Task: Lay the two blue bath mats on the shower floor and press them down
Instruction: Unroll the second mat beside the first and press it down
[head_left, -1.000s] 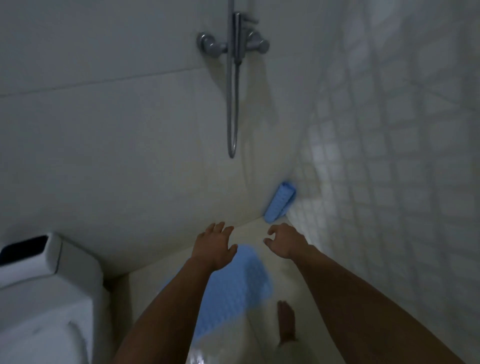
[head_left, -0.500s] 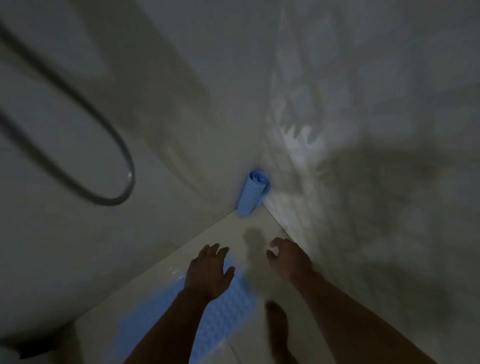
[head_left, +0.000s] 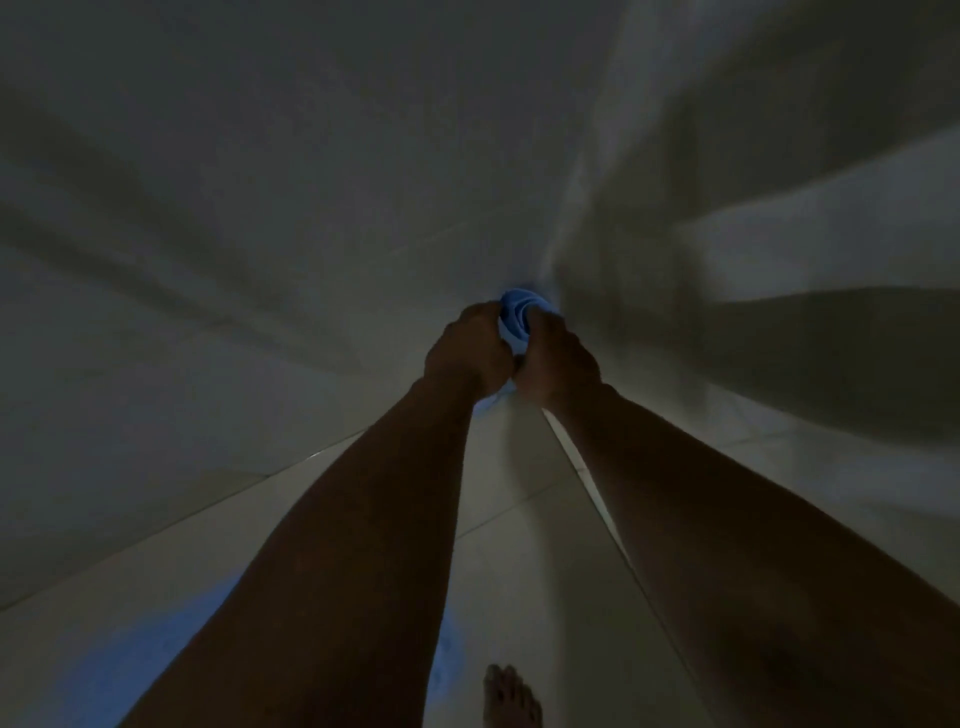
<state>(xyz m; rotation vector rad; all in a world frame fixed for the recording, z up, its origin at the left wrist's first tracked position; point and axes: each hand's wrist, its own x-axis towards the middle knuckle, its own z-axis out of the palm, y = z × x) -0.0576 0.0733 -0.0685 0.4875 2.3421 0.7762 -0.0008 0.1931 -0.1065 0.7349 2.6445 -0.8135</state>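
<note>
Both hands, the left hand (head_left: 467, 348) and right hand (head_left: 558, 358), clench the rolled blue mat (head_left: 514, 317) standing in the shower corner. 1 mat (head_left: 156, 660) already lies flat on the floor (head_left: 519, 571). Best to lift the roll clear, then unroll it beside that mat, edges aligned.

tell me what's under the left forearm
A flat blue mat lies on the floor there, showing on both sides of the forearm. Its middle is covered, and its edges are blurred.

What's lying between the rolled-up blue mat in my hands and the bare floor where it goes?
Nothing visible. Both hands, left hand and right hand, grip the rolled blue bath mat; the pale tiled floor below looks bare.
</note>
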